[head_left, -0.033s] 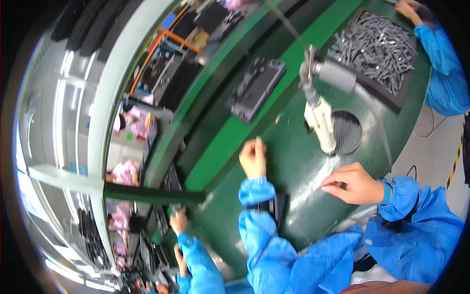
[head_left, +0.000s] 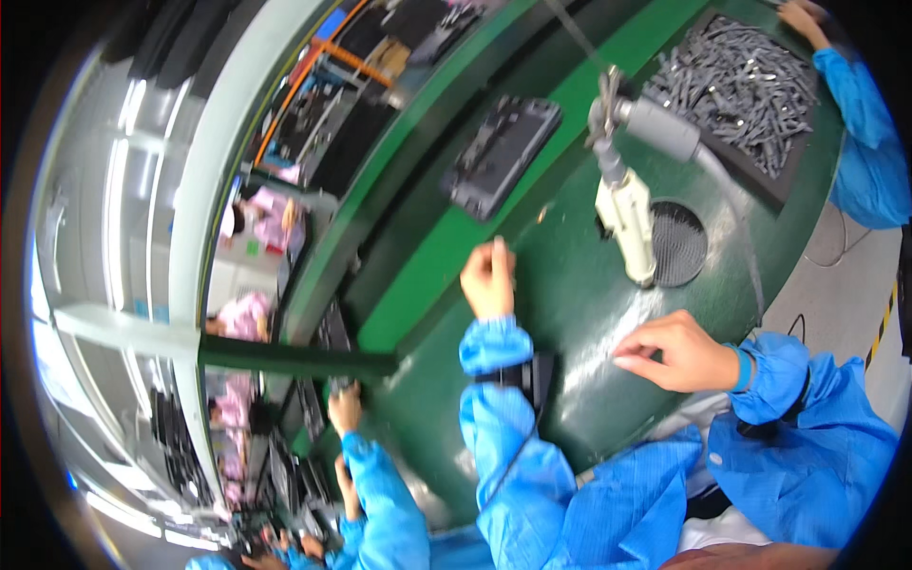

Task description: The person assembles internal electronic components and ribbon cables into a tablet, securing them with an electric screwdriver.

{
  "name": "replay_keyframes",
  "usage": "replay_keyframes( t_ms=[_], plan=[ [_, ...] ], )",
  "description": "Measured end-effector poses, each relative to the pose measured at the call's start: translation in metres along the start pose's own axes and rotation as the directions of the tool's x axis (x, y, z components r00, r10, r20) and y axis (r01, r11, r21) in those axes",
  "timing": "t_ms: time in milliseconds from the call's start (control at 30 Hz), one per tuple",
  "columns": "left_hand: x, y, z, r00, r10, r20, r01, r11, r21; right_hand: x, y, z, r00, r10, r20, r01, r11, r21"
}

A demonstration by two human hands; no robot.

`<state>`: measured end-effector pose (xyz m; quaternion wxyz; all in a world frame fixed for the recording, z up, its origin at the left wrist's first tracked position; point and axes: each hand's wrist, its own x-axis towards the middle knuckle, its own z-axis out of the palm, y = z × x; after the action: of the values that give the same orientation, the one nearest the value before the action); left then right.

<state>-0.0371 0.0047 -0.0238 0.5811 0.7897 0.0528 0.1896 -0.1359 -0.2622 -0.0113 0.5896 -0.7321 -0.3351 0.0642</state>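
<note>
We count 1 cream tool [head_left: 627, 228], 1 black casing [head_left: 503, 157], 1 parts tray [head_left: 771, 190]; left hand [head_left: 488, 278] pinched, contents unclear; right hand [head_left: 673, 351] narrowly parted.

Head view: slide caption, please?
Left hand and right hand over a green table, pale tool and heaped grey parts beyond.

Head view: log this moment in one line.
left hand: curled, nothing visibly held | right hand: loosely curled, nothing visibly held | nearby: pale tool, dark unit, gray parts
</note>
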Motion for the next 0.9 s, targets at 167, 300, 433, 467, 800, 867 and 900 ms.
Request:
replay_keyframes(
  t_ms=[167, 300, 433, 467, 800, 867, 900],
  plan=[
    [0.04, 0.032, 0.028, 0.995, 0.031, -0.094, -0.039, 0.995, -0.089, 0.039, 0.013, 0.065, 0.916, 0.272, 0.295, -0.401, 0.628, 0.667],
    [0.041, 0.03, 0.038, 0.978, 0.166, -0.13, -0.103, 0.914, 0.393, 0.058, -0.002, 0.064, 0.821, 0.456, 0.343, -0.551, 0.478, 0.684],
    [0.036, 0.035, 0.057, 0.812, 0.574, 0.105, -0.405, 0.425, 0.81, 0.06, 0.007, 0.061, 0.845, 0.436, 0.308, -0.528, 0.594, 0.607],
    [0.039, 0.033, 0.058, 0.797, 0.567, 0.21, -0.421, 0.273, 0.865, 0.058, 0.004, 0.061, 0.859, 0.399, 0.32, -0.51, 0.633, 0.582],
    [0.098, -0.012, -0.008, 0.837, -0.012, -0.546, 0.134, 0.974, 0.183, 0.031, -0.009, 0.064, 0.8, 0.324, 0.506, -0.6, 0.429, 0.675],
    [0.095, 0.004, -0.004, 0.808, -0.501, -0.309, 0.206, 0.733, -0.649, 0.026, -0.024, 0.049, 0.791, 0.334, 0.513, -0.61, 0.497, 0.617],
    [0.089, 0.006, -0.008, 0.809, -0.538, -0.239, 0.175, 0.607, -0.775, 0.025, -0.019, 0.052, 0.794, 0.311, 0.523, -0.6, 0.539, 0.591]
  ],
)
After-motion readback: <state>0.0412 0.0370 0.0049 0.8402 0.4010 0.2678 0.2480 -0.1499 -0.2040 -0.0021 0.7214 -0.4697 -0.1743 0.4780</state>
